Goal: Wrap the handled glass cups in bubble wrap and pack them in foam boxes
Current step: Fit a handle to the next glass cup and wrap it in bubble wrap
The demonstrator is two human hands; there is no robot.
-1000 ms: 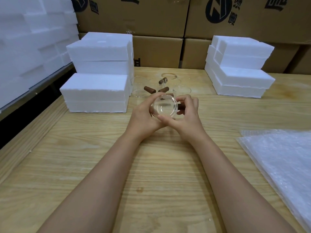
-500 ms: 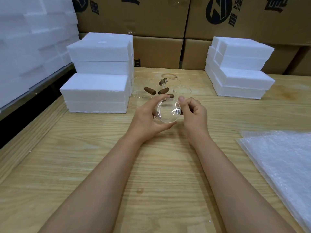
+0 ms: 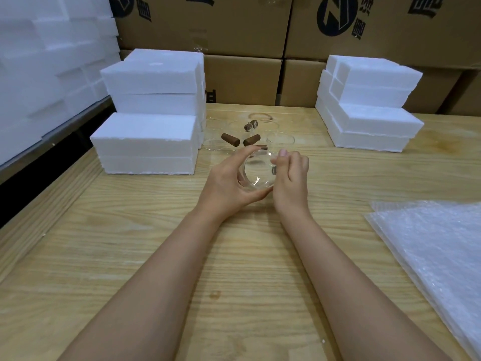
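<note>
the left hand (image 3: 229, 183) sits at the centre of the frame with its grip curled round a clear round glass cup with a short brown handle (image 3: 257, 173), thumb below and fingers arched over the top of the rim. the cup is held just above the pale wooden tabletop (image 3: 156, 230), its open mouth turned toward the camera. the right hand (image 3: 291, 181) is just beside the cup on the right, fingers curled and thumb tip up by the rim. the brown handle stub shows between glass and palm, but i cannot tell whether this grip is actually closed on it.

just behind the hands, several more clear glass cups with brown handles (image 3: 281, 139) stand together on the tabletop (the glass is hard to make out, the handles are plain). a stack of white foam boxes (image 3: 148, 142) stands left of centre, and a second stack of white foam boxes (image 3: 369, 121) sits at the upper right. a pile of clear bubble wrap sheets (image 3: 437, 251) lies flat at the right edge. brown cardboard cartons (image 3: 242, 79) line the top of the frame.
</note>
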